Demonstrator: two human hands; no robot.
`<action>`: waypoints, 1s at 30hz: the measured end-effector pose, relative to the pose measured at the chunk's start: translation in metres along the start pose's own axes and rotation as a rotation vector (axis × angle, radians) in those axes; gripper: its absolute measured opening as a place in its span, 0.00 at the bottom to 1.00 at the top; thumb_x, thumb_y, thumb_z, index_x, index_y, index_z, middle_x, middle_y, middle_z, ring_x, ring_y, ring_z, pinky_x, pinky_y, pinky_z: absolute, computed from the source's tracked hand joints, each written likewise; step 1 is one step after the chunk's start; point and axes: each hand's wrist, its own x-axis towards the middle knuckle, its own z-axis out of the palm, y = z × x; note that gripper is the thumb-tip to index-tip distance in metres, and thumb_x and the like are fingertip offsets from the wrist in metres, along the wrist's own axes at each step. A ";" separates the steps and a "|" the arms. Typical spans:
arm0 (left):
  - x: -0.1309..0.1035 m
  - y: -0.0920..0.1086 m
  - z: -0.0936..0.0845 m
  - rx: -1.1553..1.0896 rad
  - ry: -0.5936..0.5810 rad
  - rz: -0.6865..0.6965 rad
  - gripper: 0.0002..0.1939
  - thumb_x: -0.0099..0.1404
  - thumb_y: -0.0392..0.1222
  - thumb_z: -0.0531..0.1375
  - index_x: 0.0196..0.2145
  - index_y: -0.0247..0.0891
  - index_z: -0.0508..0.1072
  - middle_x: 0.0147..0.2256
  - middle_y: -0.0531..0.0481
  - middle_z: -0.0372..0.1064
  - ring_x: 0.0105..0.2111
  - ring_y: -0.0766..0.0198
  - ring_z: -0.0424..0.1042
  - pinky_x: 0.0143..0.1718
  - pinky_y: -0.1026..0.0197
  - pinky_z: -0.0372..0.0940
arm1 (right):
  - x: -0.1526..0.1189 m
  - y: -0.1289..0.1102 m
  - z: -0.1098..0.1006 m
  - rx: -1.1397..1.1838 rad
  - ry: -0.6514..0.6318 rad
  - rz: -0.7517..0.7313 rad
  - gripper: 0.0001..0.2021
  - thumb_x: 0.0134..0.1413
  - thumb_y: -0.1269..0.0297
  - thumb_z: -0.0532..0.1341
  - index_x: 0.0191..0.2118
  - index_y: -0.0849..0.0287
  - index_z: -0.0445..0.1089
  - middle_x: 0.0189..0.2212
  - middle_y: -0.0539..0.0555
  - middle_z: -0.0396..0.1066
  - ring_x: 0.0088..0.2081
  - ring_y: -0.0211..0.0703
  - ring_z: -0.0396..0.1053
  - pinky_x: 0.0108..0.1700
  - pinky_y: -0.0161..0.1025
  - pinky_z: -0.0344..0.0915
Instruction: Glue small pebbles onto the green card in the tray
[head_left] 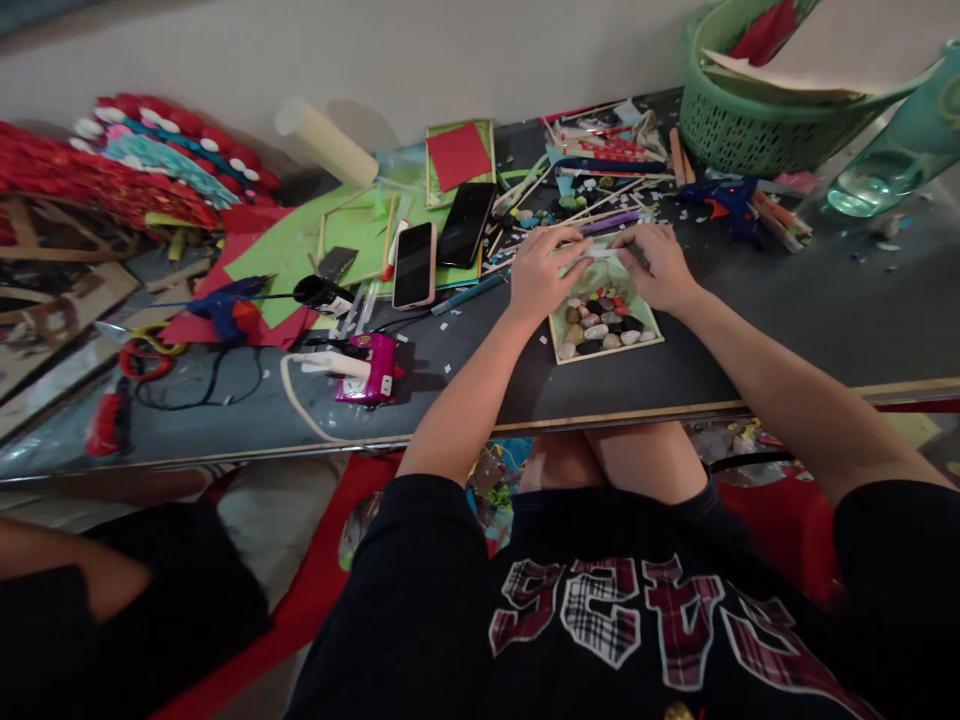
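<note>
My left hand (546, 268) and my right hand (660, 264) meet over the far side of a small square framed panel (555, 340) on the dark table. Both have their fingers closed at the ends of a small white strip (602, 253) held between them. Smooth pebbles (596, 332) in white, brown, grey and black cover the near half of the panel, with a few small red and yellow bits behind them. The fingers partly hide the panel's far edge. A purple stick (611, 221) lies just beyond my hands.
Left of my hands are two phones (414, 265), a magenta power adapter (367, 370), a glue gun (225, 308) and scissors (146, 355). Another blue glue gun (724, 200), a green basket (750, 130) and a bottle (862, 180) stand right. A person (112, 580) sits at left.
</note>
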 end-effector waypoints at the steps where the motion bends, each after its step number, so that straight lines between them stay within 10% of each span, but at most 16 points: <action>1: 0.000 0.002 0.001 -0.003 0.008 0.005 0.25 0.77 0.61 0.49 0.53 0.46 0.78 0.49 0.43 0.78 0.53 0.52 0.75 0.58 0.46 0.70 | 0.000 -0.003 -0.001 0.015 -0.011 -0.012 0.18 0.72 0.51 0.49 0.45 0.56 0.71 0.37 0.58 0.77 0.41 0.50 0.74 0.53 0.52 0.65; 5: -0.001 0.004 0.006 -0.007 0.060 0.017 0.21 0.79 0.56 0.50 0.51 0.47 0.79 0.48 0.45 0.79 0.50 0.56 0.76 0.54 0.50 0.72 | 0.000 -0.014 -0.004 0.047 -0.104 -0.070 0.26 0.74 0.44 0.45 0.45 0.58 0.73 0.31 0.56 0.75 0.33 0.45 0.71 0.42 0.44 0.65; 12: 0.000 0.006 0.004 -0.022 0.155 0.032 0.20 0.77 0.56 0.54 0.44 0.46 0.83 0.45 0.44 0.80 0.47 0.55 0.77 0.51 0.50 0.73 | -0.001 -0.012 0.006 -0.071 -0.020 -0.016 0.23 0.71 0.47 0.50 0.46 0.56 0.78 0.36 0.59 0.79 0.42 0.53 0.74 0.53 0.53 0.63; 21: -0.006 0.006 0.019 0.074 0.037 0.033 0.15 0.78 0.43 0.54 0.47 0.45 0.82 0.46 0.45 0.80 0.50 0.55 0.77 0.54 0.48 0.72 | 0.004 -0.010 0.013 -0.105 -0.262 -0.067 0.19 0.66 0.62 0.50 0.47 0.61 0.78 0.36 0.62 0.79 0.41 0.55 0.74 0.45 0.48 0.66; 30: -0.005 0.010 0.013 0.114 -0.043 -0.010 0.12 0.75 0.45 0.59 0.39 0.43 0.83 0.41 0.45 0.81 0.47 0.53 0.76 0.51 0.50 0.73 | 0.006 -0.015 0.011 -0.190 -0.320 -0.058 0.23 0.70 0.56 0.48 0.39 0.61 0.77 0.30 0.60 0.77 0.34 0.49 0.70 0.40 0.43 0.57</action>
